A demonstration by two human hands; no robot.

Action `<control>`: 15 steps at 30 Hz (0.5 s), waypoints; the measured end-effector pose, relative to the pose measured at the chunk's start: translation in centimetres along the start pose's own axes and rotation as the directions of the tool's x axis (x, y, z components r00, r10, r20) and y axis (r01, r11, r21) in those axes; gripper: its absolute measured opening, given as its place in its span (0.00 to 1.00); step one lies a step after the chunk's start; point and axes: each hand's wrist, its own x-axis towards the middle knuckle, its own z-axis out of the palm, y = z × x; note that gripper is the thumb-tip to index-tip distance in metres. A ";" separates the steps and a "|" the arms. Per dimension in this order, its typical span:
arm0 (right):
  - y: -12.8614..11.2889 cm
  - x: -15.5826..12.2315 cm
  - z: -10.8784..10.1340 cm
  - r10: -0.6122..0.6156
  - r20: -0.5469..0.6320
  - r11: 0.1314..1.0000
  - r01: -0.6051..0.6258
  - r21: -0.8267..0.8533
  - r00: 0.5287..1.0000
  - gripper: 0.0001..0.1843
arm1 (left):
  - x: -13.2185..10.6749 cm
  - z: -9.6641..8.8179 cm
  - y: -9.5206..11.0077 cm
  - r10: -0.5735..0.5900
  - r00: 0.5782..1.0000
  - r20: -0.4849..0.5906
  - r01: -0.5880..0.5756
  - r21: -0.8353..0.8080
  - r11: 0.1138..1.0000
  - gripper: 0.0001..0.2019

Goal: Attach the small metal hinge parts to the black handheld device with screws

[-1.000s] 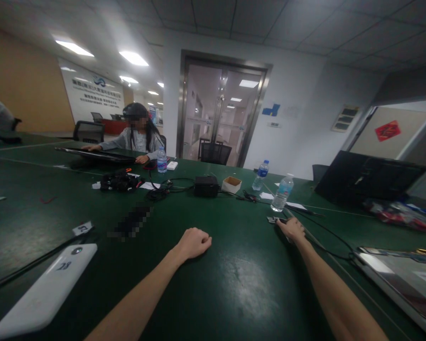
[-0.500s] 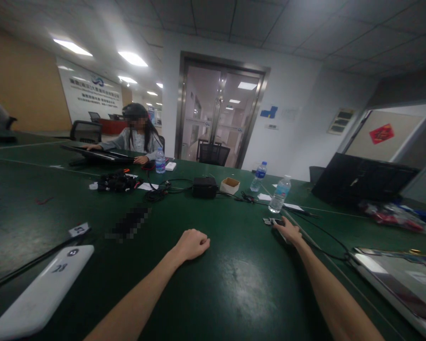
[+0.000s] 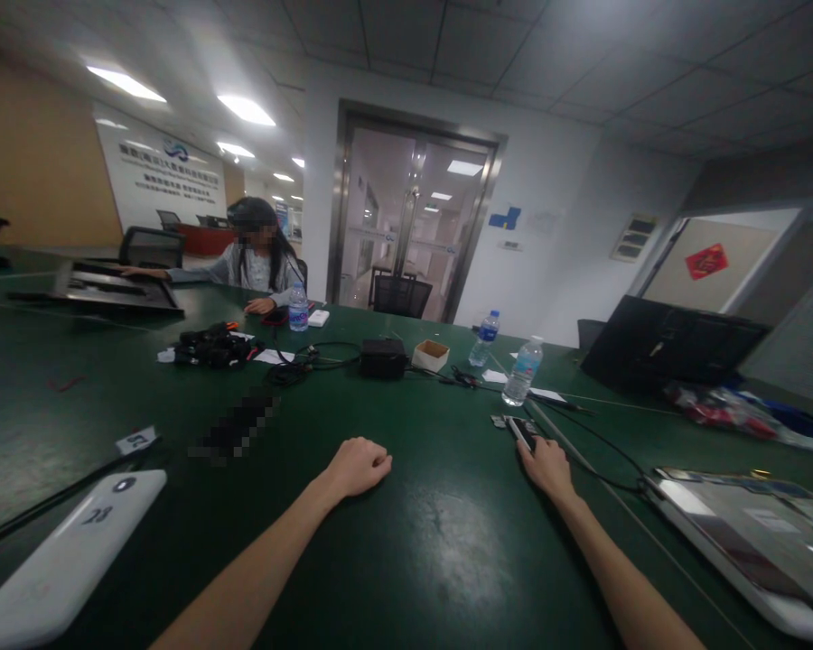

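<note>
On the green table (image 3: pixel 406 542), my left hand (image 3: pixel 358 466) rests closed in a loose fist; nothing shows in it. My right hand (image 3: pixel 547 468), further right, is wrapped round the near part of a slim dark device (image 3: pixel 520 431) with a pale edge, perhaps a phone. Its far end sticks out past my fingers, while the rest is hidden under the hand. Small silvery pieces (image 3: pixel 499 421) lie beside that far end. Just beyond stands a clear water bottle (image 3: pixel 523 372) with a white cap.
A white panel marked 28 (image 3: pixel 74 555) lies near left; an opened flat device (image 3: pixel 745 533) lies near right. Further back are a black box (image 3: pixel 383 358), a small carton (image 3: pixel 431 355), cables and another bottle (image 3: pixel 484 339). Across the table, a person (image 3: pixel 257 257) touches a tilted panel (image 3: pixel 112 287).
My right hand has shifted on the dark device, and more of its far end shows. My left fist stays put. The person opposite has moved the panel leftwards and tilted it. The view has shifted slightly.
</note>
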 end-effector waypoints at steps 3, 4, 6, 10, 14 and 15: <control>-0.4 0.0 -0.5 0.025 -0.001 1.000 -0.025 0.017 1.000 0.27 | 0.0 0.0 -0.1 0.011 1.000 -0.005 -0.011 -0.001 1.000 0.20; -0.5 0.0 -0.7 0.026 -0.007 0.999 -0.026 0.022 1.000 0.26 | 0.1 0.0 0.0 0.013 1.000 -0.005 -0.013 0.002 1.000 0.21; -0.6 -0.1 -0.9 0.019 -0.016 0.999 -0.018 0.029 1.000 0.24 | 0.1 -0.1 0.0 0.007 1.000 0.000 -0.007 0.010 1.000 0.21; -0.6 -0.1 -1.0 0.023 -0.017 0.999 -0.022 0.039 1.000 0.23 | 0.0 -0.4 0.3 0.010 1.000 0.021 -0.010 0.001 1.000 0.20; -0.6 -0.2 -1.0 0.014 -0.003 0.999 -0.014 0.040 1.000 0.24 | 0.1 -0.4 0.4 0.009 1.000 0.016 -0.009 0.016 1.000 0.20; -0.6 -0.2 -1.1 0.010 -0.001 0.999 -0.010 0.040 1.000 0.24 | 0.1 -0.4 0.3 0.009 1.000 0.019 -0.009 0.012 1.000 0.20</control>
